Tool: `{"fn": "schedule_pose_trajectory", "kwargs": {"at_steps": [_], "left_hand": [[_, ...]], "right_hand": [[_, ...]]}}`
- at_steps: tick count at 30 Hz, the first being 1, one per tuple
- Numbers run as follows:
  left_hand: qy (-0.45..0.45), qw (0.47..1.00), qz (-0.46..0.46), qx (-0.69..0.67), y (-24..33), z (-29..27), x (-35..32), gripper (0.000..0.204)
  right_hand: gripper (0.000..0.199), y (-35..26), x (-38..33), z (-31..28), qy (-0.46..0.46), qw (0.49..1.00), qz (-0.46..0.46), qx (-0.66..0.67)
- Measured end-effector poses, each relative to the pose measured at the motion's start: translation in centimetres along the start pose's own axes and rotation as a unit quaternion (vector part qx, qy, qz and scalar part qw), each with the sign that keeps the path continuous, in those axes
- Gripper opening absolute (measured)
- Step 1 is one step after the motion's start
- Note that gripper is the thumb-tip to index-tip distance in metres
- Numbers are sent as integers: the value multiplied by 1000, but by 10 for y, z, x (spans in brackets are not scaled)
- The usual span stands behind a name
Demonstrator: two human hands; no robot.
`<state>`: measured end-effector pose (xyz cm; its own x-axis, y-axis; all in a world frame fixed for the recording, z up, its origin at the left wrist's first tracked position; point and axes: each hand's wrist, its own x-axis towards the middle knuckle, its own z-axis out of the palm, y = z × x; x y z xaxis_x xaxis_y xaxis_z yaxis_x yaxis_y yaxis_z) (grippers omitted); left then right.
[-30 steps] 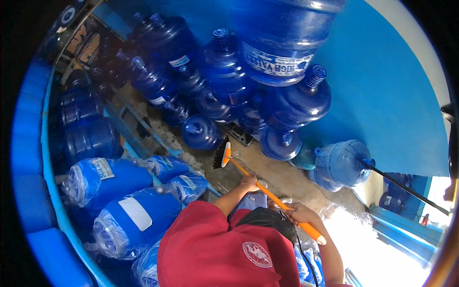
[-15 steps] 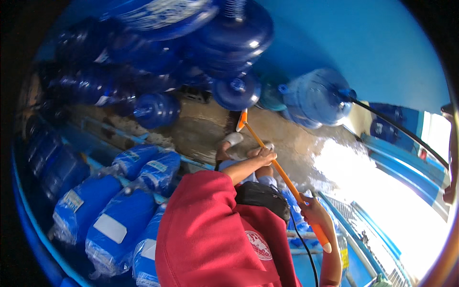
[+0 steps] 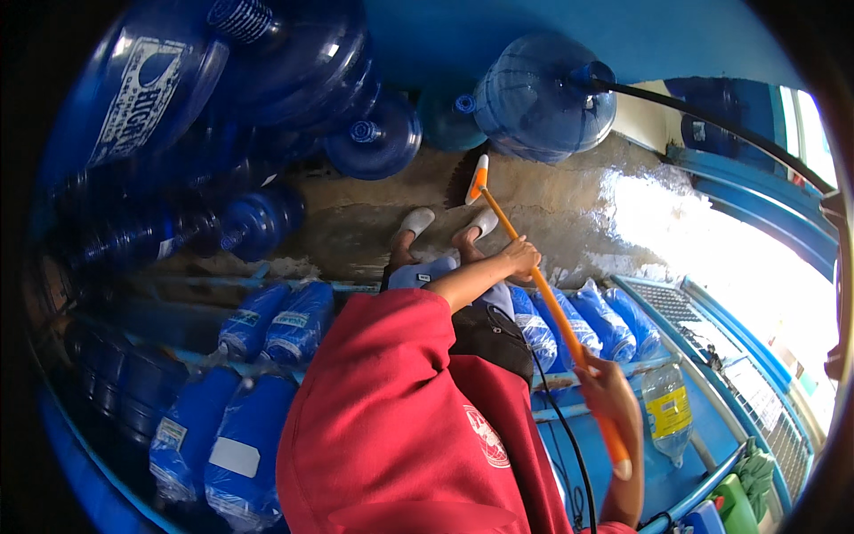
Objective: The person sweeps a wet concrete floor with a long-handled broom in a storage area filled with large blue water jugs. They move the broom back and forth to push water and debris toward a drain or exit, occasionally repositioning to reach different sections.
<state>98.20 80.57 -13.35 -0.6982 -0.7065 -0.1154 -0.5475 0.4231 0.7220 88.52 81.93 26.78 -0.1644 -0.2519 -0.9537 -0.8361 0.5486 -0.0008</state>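
Observation:
Both my hands grip the long orange handle of a broom [image 3: 553,311]. My left hand [image 3: 520,258] is closed around the middle of the handle, out in front of me. Nearer my body, at the right, my right hand [image 3: 605,384] wraps the handle close to its white-tipped end. The orange-and-white broom head [image 3: 479,181], with dark bristles on its left side, rests on the wet concrete floor [image 3: 556,200] just beyond my feet. A light blue water jug [image 3: 543,98] lies on its side past the broom head, near a dark blue jug [image 3: 374,133].
Large blue jugs [image 3: 294,62] crowd the far left. Several plastic-wrapped blue packs [image 3: 249,454] sit on a rack at my left, with more wrapped blue bottles [image 3: 600,325] at my right. A clear bottle [image 3: 667,409] hangs by a blue rail. A black pole [image 3: 712,120] crosses the upper right.
My view has shifted, bringing the right side more into sight. The broom head has moved right along the floor, from below the dark blue jug toward the light blue jug. Both hands keep their hold.

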Motion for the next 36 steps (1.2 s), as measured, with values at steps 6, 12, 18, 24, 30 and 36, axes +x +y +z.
{"fn": "schedule_pose_trajectory", "kwargs": {"at_steps": [6,12,18,24,30,36], "left_hand": [[-25,993,-9,-118,2,-56,-44,25],[-22,975,-171,-143,-57,-72,-180,26],[26,914,-400,-67,-101,-81,-315,31],[72,871,-483,-54,-126,-64,-357,37],[181,864,-458,-103,-122,-41,-285,38],[158,940,-272,-131,-85,-30,-148,20]], "right_hand": [[50,-23,-45,-38,-84,996,12,22],[50,-74,25,12,-173,971,-135,-93],[34,-159,112,97,-341,915,-206,-70],[33,-232,188,197,-446,888,-98,41],[23,-191,219,173,-413,879,-62,229],[21,-107,179,77,-203,953,-62,216]]}}
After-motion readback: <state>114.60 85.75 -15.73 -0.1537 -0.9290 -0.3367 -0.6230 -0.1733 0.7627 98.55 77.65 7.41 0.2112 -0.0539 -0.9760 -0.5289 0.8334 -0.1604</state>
